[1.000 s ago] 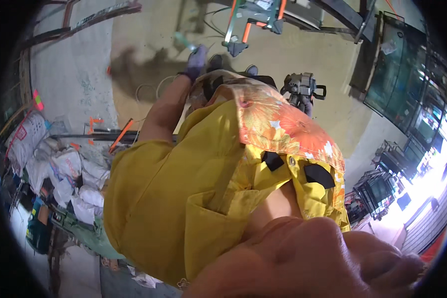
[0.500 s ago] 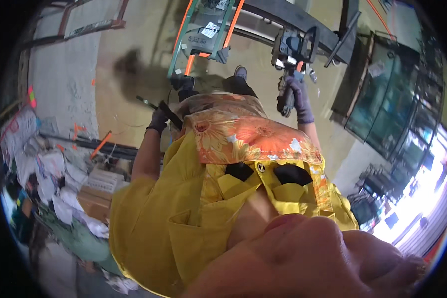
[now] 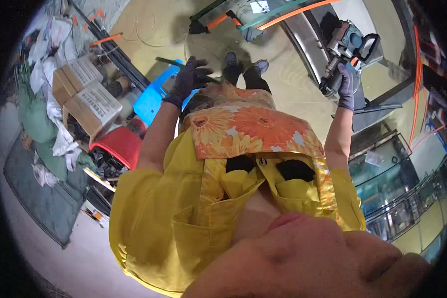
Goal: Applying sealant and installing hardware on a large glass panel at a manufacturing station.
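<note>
In its dark glove, my right hand point(image 3: 346, 85) is closed round the handle of a grey and black power tool point(image 3: 346, 44) with orange parts, out to the right; its exact kind is unclear. My left hand point(image 3: 187, 82), gloved too, is at the left of my waist with a thin dark green strip point(image 3: 168, 61) across it. Several fingers look partly stretched, but the strip stays in the hand, and its middle is hidden behind them. Behind this hand stands a blue plastic piece point(image 3: 154, 99), perhaps a stool.
Cardboard boxes point(image 3: 92, 107) and a red plastic container point(image 3: 121, 145) are at the left, beside white sacks point(image 3: 49, 47). Ahead is an orange-edged rack point(image 3: 283, 16). A dark metal frame point(image 3: 310, 49) runs near the tool. Glass panes point(image 3: 382, 166) lean at the right.
My view has turned to the left, bringing the blue piece and red container into sight. The tool is still in my right hand. My left hand has come up and forward with the strip.
</note>
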{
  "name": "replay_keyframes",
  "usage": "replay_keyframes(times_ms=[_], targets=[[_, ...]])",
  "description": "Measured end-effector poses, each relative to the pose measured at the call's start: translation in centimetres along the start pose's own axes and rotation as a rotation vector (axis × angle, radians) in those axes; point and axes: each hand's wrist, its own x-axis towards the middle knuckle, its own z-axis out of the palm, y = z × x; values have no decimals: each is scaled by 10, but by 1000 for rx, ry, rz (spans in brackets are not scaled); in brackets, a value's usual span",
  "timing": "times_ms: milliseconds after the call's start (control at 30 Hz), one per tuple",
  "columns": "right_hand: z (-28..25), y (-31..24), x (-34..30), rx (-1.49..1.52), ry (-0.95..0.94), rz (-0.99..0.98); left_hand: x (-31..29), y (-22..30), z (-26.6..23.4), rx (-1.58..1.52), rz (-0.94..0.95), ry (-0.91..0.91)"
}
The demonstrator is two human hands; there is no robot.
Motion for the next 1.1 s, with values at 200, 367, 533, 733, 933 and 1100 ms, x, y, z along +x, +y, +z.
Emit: replay_keyframes(times_ms=[200,367,533,733,933,1100], targets=[[-19,-6,9,-620,21,-138,11,-11,83,-167,67,-346],[-15,-22,-15,-430,105,-82,19,-9,121,-331,-9,-585],[113,-93,-108,-540,25,-348,38,-7,120,-164,394,-701],[195,-76,-141,-444,-725,-72,9,59,86,-484,509,-497],[245,-131,-102,-440,-817,266,-27,36,58,1053,1498,688],[273,-148,-103,-618,-1030,327,-32,28,80,1195,1536,432]])
